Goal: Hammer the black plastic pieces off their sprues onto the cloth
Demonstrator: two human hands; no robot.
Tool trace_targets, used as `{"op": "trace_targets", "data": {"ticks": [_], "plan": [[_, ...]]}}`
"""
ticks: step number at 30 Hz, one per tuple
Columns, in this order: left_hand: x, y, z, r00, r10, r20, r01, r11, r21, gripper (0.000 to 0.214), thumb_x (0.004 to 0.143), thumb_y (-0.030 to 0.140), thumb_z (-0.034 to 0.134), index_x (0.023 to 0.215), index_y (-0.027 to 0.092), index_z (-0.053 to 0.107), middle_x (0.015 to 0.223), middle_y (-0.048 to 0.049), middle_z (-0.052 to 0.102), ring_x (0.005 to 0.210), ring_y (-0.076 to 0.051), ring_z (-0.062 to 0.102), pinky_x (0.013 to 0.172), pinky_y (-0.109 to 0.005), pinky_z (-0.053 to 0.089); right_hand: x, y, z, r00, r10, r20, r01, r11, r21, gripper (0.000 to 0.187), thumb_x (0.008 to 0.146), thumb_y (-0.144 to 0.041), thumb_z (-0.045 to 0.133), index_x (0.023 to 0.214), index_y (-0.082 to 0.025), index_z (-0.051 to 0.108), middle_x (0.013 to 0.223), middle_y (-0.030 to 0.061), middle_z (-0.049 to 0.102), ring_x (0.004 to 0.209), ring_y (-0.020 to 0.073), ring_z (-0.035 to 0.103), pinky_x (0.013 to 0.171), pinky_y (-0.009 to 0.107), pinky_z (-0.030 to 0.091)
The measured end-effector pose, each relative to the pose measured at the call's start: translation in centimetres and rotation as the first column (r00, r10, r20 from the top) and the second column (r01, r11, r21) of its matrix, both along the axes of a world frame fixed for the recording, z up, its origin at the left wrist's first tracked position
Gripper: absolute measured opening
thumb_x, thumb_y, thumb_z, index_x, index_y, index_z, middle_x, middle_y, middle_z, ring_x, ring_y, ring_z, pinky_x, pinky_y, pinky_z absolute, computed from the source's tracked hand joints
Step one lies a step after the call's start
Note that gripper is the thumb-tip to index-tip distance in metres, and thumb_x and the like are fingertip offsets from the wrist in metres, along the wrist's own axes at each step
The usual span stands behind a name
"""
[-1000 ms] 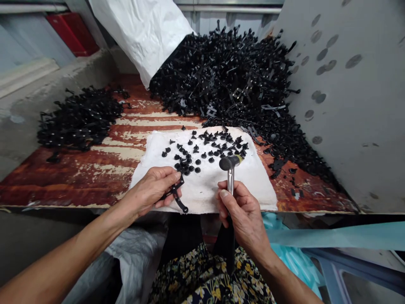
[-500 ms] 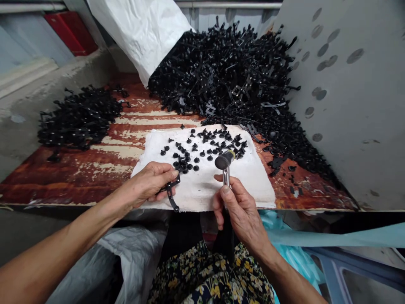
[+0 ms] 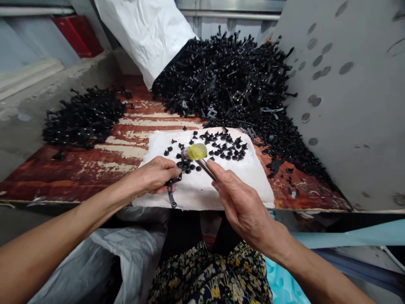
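A worn red-brown board (image 3: 63, 177) is seen from above, filling the middle of the view. At 3 o'clock it is walled by a grey panel (image 3: 348, 105) marked with dark round spots. At 12 o'clock a white sack (image 3: 152, 33) lies tipped with its mouth open, and a large heap of black plastic parts (image 3: 234, 84) is spread from that mouth across the board as far as the panel. A smaller heap of the same black parts (image 3: 85, 118) is piled at 9 o'clock, well apart from the large one.

A white cloth pad (image 3: 240, 185) is laid at the board's near edge, at 6 o'clock of the large heap. Small black studs (image 3: 226, 145) are scattered over its far half.

The left hand (image 3: 155, 175) is closed on a black strap piece (image 3: 171, 192), pinched between thumb and fingers at the pad's near left corner; the strap's free end is hung over the pad's near edge. The right hand (image 3: 243, 207) is wrapped around the metal shaft of a mallet (image 3: 198, 152). The mallet's yellow head is held over the studs, at 1 o'clock of the left fingertips and just beside them.
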State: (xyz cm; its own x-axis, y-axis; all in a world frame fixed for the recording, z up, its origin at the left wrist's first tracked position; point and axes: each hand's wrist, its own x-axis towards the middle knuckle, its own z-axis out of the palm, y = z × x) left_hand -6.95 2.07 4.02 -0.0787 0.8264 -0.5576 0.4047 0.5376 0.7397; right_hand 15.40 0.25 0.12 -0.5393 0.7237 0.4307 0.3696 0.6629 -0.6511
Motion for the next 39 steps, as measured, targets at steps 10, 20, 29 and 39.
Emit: {"op": "trace_targets", "data": {"ticks": [10,20,29,39], "plan": [[0.0,0.2,-0.1,1.000,-0.003,0.022,0.003,1.000,-0.015,0.035,0.084,0.017,0.059,0.050,0.018,0.050,0.038,-0.0004,0.054,0.022,-0.004,0.030,0.029,-0.015,0.013,-0.1,0.4,-0.3,0.999,-0.053,0.006,0.052,0.992,0.111,0.064,0.093,-0.003,0.036,0.155,-0.022,0.037,0.090,0.0070,0.062,0.076,0.0188,0.060,0.074,0.034,0.057],[-0.3,0.1,-0.6,0.998,-0.039,0.044,0.039,0.999,0.000,0.033,0.087,0.019,0.057,0.054,0.018,0.050,0.039,-0.0002,0.054,0.024,-0.004,0.029,0.030,-0.014,0.014,0.3,0.1,0.1,0.992,-0.079,0.103,0.062,0.986,0.157,0.068,0.090,-0.001,0.035,0.155,-0.020,0.035,0.085,0.0062,0.060,0.065,0.0176,0.056,0.062,0.032,0.055],[-0.1,-0.1,-0.7,0.999,-0.036,-0.017,0.036,0.999,-0.007,0.031,0.087,0.020,0.054,0.056,0.017,0.050,0.039,0.0020,0.051,0.026,-0.004,0.030,0.032,-0.015,0.013,0.4,-0.1,-0.4,0.984,-0.046,0.175,0.021,0.990,0.142,0.071,0.090,-0.002,0.035,0.157,-0.025,0.028,0.084,0.0048,0.060,0.063,0.0176,0.055,0.060,0.032,0.055],[0.5,-2.5,-1.3,0.918,-0.397,0.004,0.388,0.900,0.200,0.029,0.084,0.040,0.052,0.063,0.019,0.054,0.049,0.0027,0.057,0.039,-0.008,0.038,0.041,-0.020,0.029,-1.1,1.5,1.1,0.987,-0.113,-0.118,0.066,0.935,-0.348,0.015,0.090,-0.032,0.058,0.094,-0.018,0.062,0.073,-0.0016,0.055,0.063,0.0130,0.049,0.059,0.026,0.044]]}}
